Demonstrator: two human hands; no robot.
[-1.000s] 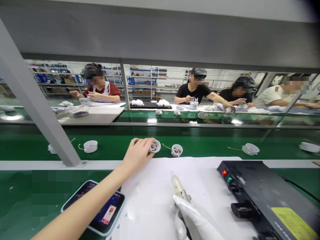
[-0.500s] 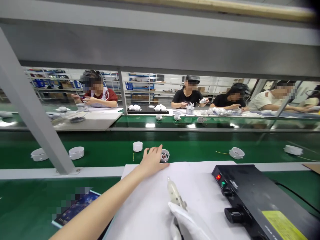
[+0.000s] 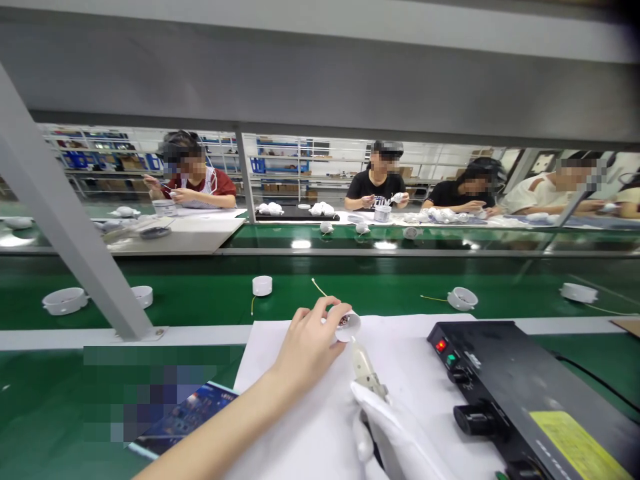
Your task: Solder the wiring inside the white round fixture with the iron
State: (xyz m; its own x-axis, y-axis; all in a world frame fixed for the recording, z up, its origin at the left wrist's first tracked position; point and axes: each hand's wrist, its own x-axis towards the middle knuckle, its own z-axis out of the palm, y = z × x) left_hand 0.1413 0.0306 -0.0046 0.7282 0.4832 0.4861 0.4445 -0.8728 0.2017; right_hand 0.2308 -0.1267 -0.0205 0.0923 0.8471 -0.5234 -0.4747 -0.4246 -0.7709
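Observation:
My left hand (image 3: 313, 340) is bare and closed around the rim of a small round white plastic housing (image 3: 353, 327). Its open side shows dark and coloured parts inside, and a thin yellowish wire (image 3: 319, 288) sticks out behind it. My right hand (image 3: 400, 433), in a white glove, is wrapped around a pale, translucent handheld tool (image 3: 366, 370) with a narrow tip. That tip points up at the lower edge of the housing; whether they touch I cannot tell. Under both hands lies a white sheet (image 3: 270, 400).
A black control box (image 3: 530, 393) with lit switches and knobs stands at right. More white housings (image 3: 463, 299) sit along the green conveyor belt (image 3: 380, 293). A slanted metal post (image 3: 85, 220) rises at left beside a blue-screened object (image 3: 185, 413). Several co-workers (image 3: 377, 183) sit across the line.
My left hand has taken hold of the white housing and brought it off the belt, toward me and right, close to the tool's tip. Housings on the belt appear shifted left.

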